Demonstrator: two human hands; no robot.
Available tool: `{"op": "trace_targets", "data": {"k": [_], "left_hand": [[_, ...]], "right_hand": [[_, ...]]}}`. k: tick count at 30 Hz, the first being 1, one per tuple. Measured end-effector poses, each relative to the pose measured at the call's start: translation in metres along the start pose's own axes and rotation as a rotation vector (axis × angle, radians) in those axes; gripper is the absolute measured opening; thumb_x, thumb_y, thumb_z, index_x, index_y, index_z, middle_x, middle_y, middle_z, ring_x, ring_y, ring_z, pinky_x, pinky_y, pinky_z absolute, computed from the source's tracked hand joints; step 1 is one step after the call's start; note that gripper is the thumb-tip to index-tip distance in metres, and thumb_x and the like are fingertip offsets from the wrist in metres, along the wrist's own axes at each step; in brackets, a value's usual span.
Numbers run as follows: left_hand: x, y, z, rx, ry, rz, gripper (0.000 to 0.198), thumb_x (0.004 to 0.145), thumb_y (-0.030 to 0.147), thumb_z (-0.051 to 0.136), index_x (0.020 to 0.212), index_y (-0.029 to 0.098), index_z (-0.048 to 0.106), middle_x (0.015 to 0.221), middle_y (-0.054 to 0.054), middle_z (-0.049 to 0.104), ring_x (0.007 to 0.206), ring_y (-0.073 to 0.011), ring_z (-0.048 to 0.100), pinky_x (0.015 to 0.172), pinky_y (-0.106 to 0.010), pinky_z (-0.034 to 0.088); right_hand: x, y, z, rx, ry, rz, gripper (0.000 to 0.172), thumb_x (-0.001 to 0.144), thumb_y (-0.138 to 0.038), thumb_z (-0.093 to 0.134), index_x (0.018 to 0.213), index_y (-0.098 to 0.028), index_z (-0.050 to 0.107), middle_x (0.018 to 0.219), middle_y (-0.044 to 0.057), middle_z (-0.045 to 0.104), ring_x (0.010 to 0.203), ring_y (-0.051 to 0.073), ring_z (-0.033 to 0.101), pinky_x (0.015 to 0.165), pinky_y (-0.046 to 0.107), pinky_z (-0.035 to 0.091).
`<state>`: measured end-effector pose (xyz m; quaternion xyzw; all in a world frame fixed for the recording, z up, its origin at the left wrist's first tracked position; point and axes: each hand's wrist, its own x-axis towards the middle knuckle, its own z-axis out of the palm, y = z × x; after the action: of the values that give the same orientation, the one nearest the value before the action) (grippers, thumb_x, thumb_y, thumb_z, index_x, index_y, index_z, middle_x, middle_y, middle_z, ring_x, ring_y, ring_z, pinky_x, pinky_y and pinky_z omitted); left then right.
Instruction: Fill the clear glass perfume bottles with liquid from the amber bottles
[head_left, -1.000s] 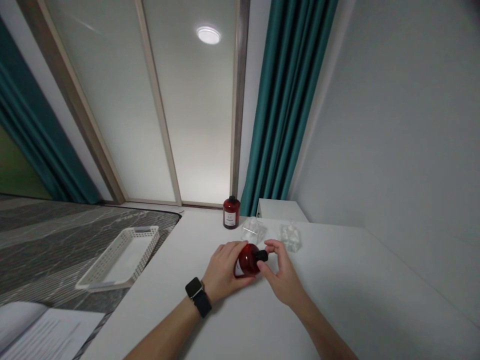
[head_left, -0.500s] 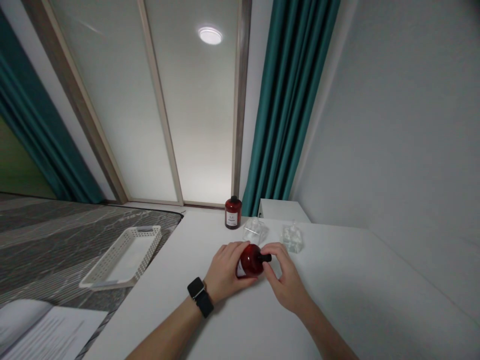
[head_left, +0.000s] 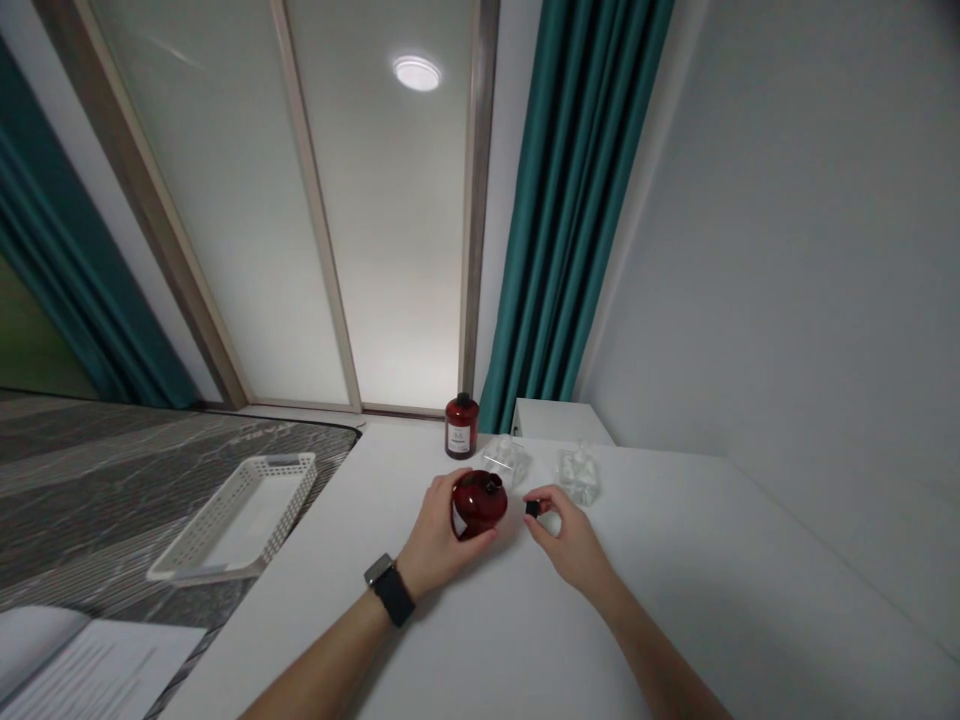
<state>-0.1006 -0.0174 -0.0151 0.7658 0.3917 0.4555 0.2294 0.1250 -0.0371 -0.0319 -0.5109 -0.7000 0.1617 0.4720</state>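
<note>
My left hand (head_left: pixel 439 530) is wrapped around a dark red glass bottle (head_left: pixel 480 500), which tilts with its uncapped neck toward the upper right. Part of its white label shows beside my fingers. Just to the right, my right hand (head_left: pixel 568 538) pinches a small black cap (head_left: pixel 532 508) between thumb and forefinger, apart from the bottle. Behind them stands a second red bottle (head_left: pixel 460 428), upright, with a black cap on and a white label. Two clear glass-like pieces, one near the bottle (head_left: pixel 506 460) and one behind my right hand (head_left: pixel 578 474), rest on the white table (head_left: pixel 480 640).
A white perforated basket (head_left: pixel 277 515) lies at the left on a dark striped surface (head_left: pixel 97 470). An open book (head_left: pixel 112 665) is at the lower left. Beyond the table are a white box-like cabinet (head_left: pixel 562 420), a green curtain (head_left: pixel 562 250) and frosted sliding doors (head_left: pixel 397 250).
The black cap has come off the bottle and is in my right hand. My left hand has moved slightly left with the bottle, which now points more upward.
</note>
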Motion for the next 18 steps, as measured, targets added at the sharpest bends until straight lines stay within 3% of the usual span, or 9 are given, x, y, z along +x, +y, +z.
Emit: {"op": "trace_targets", "data": {"k": [4, 10, 13, 18], "left_hand": [[0.0, 0.002, 0.003, -0.159, -0.023, -0.093, 0.071, 0.072, 0.024, 0.074, 0.133, 0.017, 0.037, 0.128, -0.015, 0.057, 0.115, -0.0298, 0.061, 0.102, -0.05, 0.049], [0.001, 0.002, 0.001, -0.244, -0.072, -0.099, 0.085, 0.073, 0.031, 0.076, 0.141, 0.02, 0.028, 0.13, -0.014, 0.057, 0.117, -0.0293, 0.061, 0.106, -0.049, 0.046], [0.001, -0.002, 0.002, -0.386, -0.081, -0.086, 0.085, 0.076, 0.047, 0.075, 0.144, 0.018, 0.032, 0.133, -0.014, 0.056, 0.121, -0.0312, 0.058, 0.108, -0.05, 0.042], [0.014, -0.007, 0.009, -0.765, 0.233, -0.245, 0.059, 0.091, 0.064, 0.048, 0.128, 0.018, 0.057, 0.115, -0.011, 0.067, 0.111, -0.0278, 0.061, 0.1, -0.043, 0.046]], "right_hand": [[-0.002, 0.014, 0.004, -0.037, -0.069, -0.014, 0.013, 0.078, -0.014, 0.058, 0.088, -0.022, 0.057, 0.083, 0.001, 0.065, 0.077, 0.02, 0.063, 0.073, 0.034, 0.052], [-0.002, 0.015, 0.0, -0.114, -0.127, -0.061, 0.015, 0.075, -0.011, 0.064, 0.071, -0.023, 0.055, 0.076, 0.001, 0.063, 0.077, 0.023, 0.057, 0.076, 0.038, 0.047], [-0.002, 0.006, -0.001, -0.108, -0.09, -0.061, 0.01, 0.081, -0.014, 0.061, 0.085, -0.023, 0.059, 0.089, 0.004, 0.066, 0.089, 0.025, 0.06, 0.085, 0.042, 0.048], [-0.005, -0.019, 0.009, -0.004, -0.064, -0.079, 0.037, 0.091, -0.02, 0.051, 0.128, -0.023, 0.049, 0.121, 0.01, 0.061, 0.108, 0.022, 0.061, 0.091, 0.038, 0.052]]}}
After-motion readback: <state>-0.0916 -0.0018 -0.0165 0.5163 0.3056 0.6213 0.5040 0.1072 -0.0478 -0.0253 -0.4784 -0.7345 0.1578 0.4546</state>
